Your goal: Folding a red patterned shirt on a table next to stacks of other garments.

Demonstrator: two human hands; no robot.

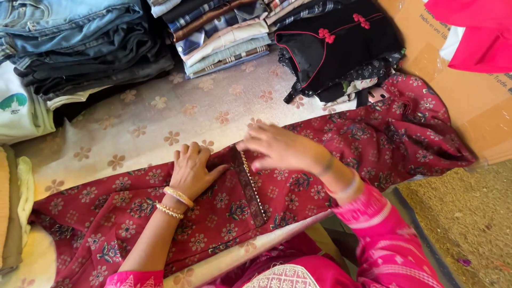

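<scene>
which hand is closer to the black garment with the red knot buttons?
Right. The right hand lies on the red floral garment just below and left of the black garment. The left hand presses the same fabric farther left and lower.

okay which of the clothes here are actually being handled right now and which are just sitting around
In hand:
- maroon floral garment, with left hand flat on it and right hand on its trimmed edge

Lying about:
- folded jeans stack
- folded shirts stack
- black garment with red knots
- cardboard box
</scene>
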